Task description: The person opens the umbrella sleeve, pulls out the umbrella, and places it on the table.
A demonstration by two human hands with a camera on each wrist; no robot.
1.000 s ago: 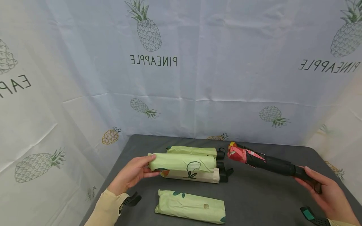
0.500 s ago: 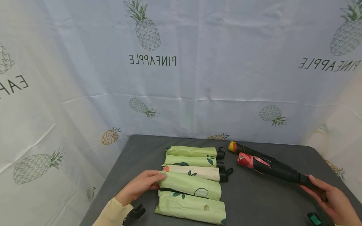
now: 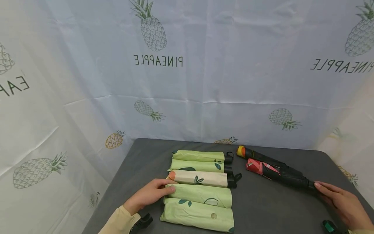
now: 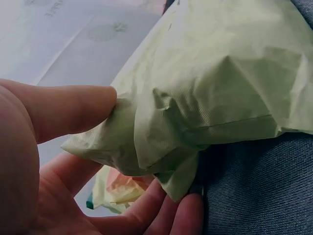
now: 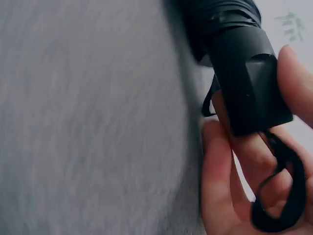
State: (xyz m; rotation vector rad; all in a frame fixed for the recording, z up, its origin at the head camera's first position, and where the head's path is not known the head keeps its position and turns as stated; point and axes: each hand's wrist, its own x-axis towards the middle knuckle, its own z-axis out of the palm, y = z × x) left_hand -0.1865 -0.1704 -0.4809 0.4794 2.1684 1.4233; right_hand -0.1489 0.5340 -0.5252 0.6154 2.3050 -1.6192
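Our L hand (image 3: pixel 149 195) is at one end of a green umbrella (image 3: pixel 195 195), which lies just on the near side of the cream umbrella (image 3: pixel 207 179), btwn it & a 2nd green umbrella (image 3: pixel 201 215). L fingers pinch the cloth: thumb on top, others underneath. Our R hand (image 3: pixel 340 203) is off past the cream umbrella's handle end; R fingers grasp the handle (image 5: pixel 249 83) of a red-tipped black umbrella (image 3: pixel 289 178), w/ a strap (image 5: pixel 295 196) looped by them. A yellow-tipped black umbrella (image 3: pixel 263 158) lies beyond that handle end too, farther back.

Step in hand, we judge: settling the pinched umbrella flat on the bench (image 3: pixel 271 211). Can't tell if its end is fully down. Best we line it up parallel w/ the cream umbrella, lower the end gently, then slide our under-fingers out first w/ the thumb pressing lightly, so it doesn't roll. Cloth there looks loose & creased, so no tugging. R side: we'd hold steady meanwhile & free the strap before letting go, else it may snag.
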